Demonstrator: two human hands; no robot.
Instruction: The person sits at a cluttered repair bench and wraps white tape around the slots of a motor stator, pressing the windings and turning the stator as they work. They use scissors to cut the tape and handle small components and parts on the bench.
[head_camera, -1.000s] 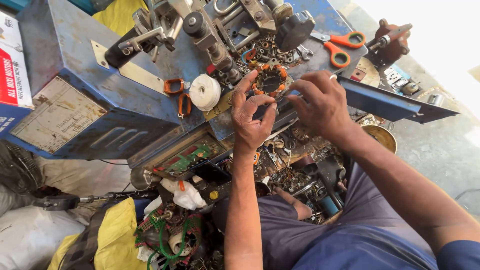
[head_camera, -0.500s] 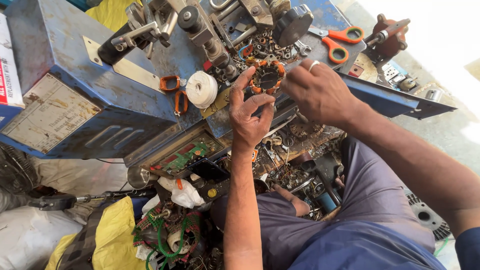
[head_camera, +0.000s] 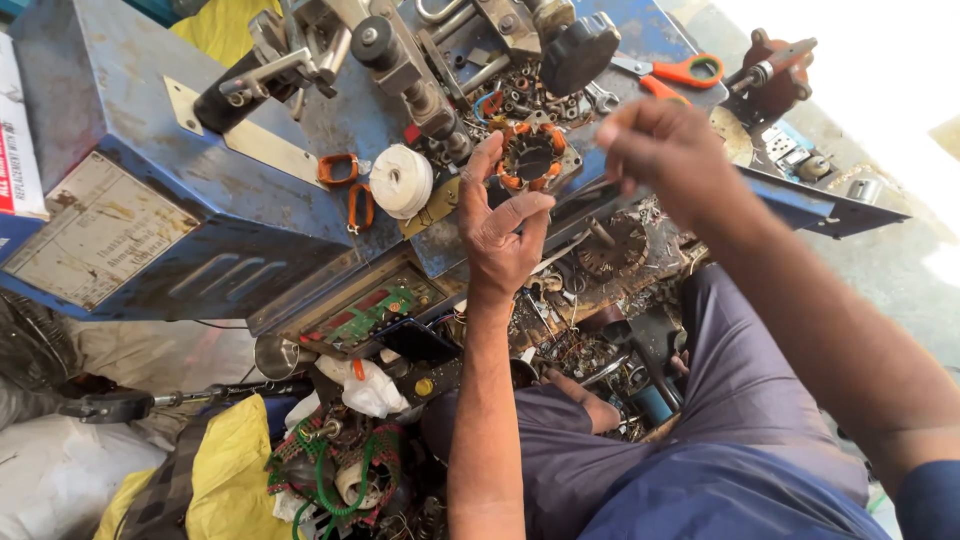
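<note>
Far left: blue machine (head_camera: 150, 150) with grey plate (head_camera: 95, 225), untouched. Next, orange clips (head_camera: 340, 170) and white tape roll (head_camera: 402, 181) lying on the deck, clear of both hands. Centre: left hand (head_camera: 503, 235) up at the stator (head_camera: 531, 157), thumb and fingers curled round its near rim, gripping it and steadying it on the machine top; orange-insulated windings facing the camera. Right of that: right hand (head_camera: 665, 160) raised beside the stator, not touching it, fingertips pinched shut on something too thin to make out, possibly wire; cannot confirm. Orange scissors (head_camera: 680, 75) lying behind it, unused. Step in hand, by judgement: working a winding at the stator, left holding, right drawing out or feeding. Next move probably calls for bringing the pinch back to a slot while left keeps the core from turning; slack or a snag on the lamination edge looks like the risk. Versus half a second ago: right hand lifted off the stator and pulled out to the right, core face now exposed; left grip and stator position much the same.
</note>
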